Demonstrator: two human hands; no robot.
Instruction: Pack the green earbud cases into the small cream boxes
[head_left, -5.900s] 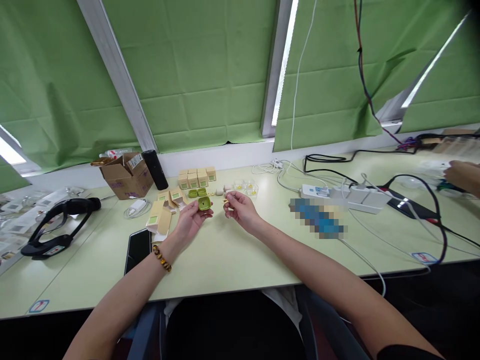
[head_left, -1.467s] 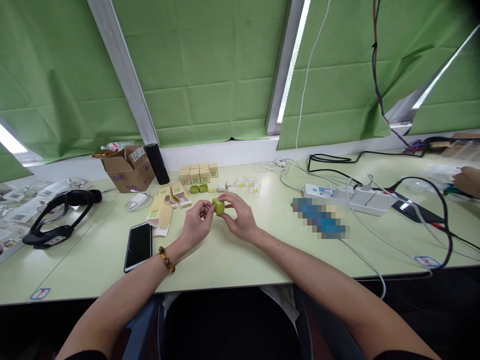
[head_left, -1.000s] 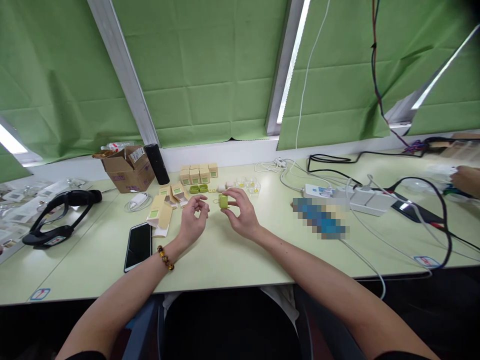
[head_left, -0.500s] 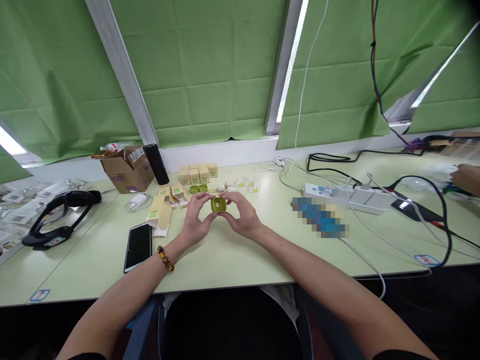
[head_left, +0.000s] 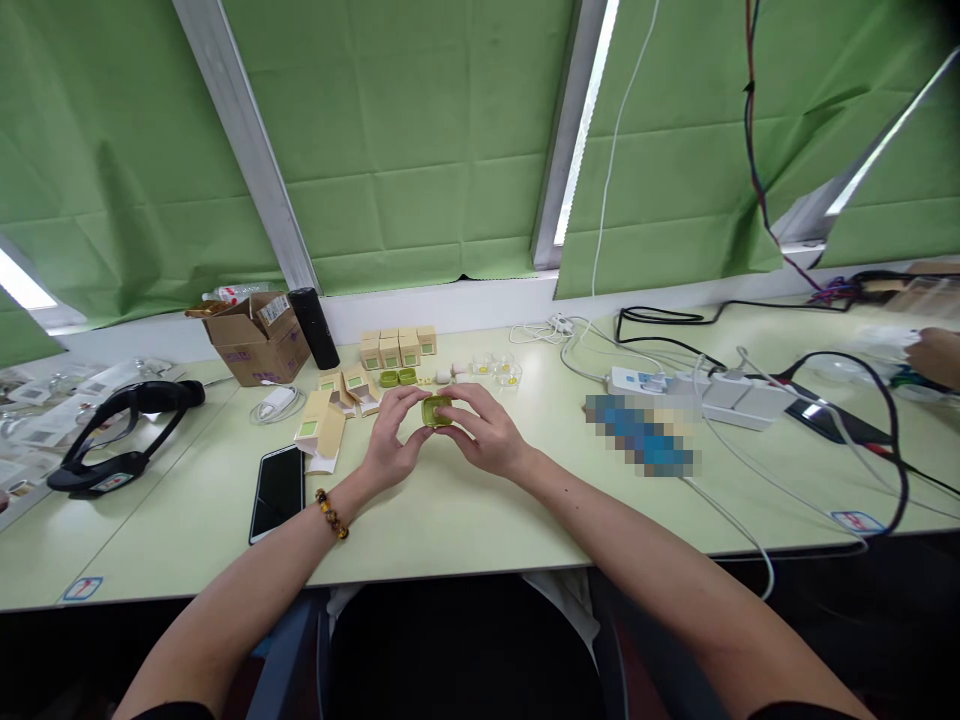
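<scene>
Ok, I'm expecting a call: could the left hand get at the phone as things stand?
Probably yes, once the left hand lets go of the small green container; the phone lies nearby on the table, screen up and uncovered.

Hung with creased green blinds (head_left: 420, 150) between slanting grey window frames (head_left: 250, 140). Lit by bright daylight through narrow gaps (head_left: 586, 125). Edged below by a low white wall (head_left: 465, 305), behind a long pale surface (head_left: 480, 530).

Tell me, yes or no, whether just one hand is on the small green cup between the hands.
No, the left hand and the right hand both have fingers on the green cup.
</scene>
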